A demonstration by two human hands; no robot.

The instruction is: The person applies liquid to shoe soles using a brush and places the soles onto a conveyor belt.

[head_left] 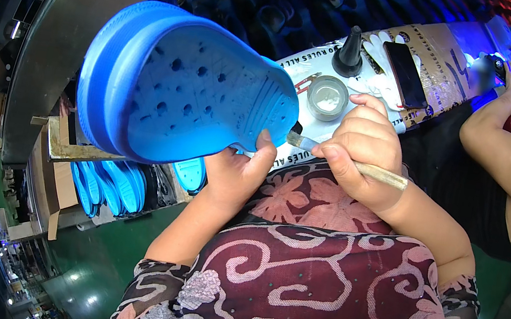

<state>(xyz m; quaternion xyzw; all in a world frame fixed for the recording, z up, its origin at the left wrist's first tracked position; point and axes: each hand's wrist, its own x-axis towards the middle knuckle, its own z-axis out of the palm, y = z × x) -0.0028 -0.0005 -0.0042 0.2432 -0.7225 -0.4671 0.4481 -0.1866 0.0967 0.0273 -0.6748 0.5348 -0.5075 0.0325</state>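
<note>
A large blue foam clog [212, 96] is tilted up in front of me on the left, its hollow with several small holes facing me. My left hand [236, 173] grips its lower right edge, thumb on top and fingers mostly hidden behind it. In my right hand [366, 154] is a flat brush [388, 176] with a pale wooden handle. The bristles are at the clog's right end; whether they touch it I cannot tell. Just beyond that hand stands a round open tub [328, 97] with a greyish content.
A black cone-shaped bottle [350, 55], a dark phone [404, 75] and a white glove [380, 89] lie around the tub on a printed covering. More blue clogs [107, 186] sit below left beside a cardboard box [56, 175]. A metal edge [76, 24] curves at left. Another person's arm [498, 124] is at right.
</note>
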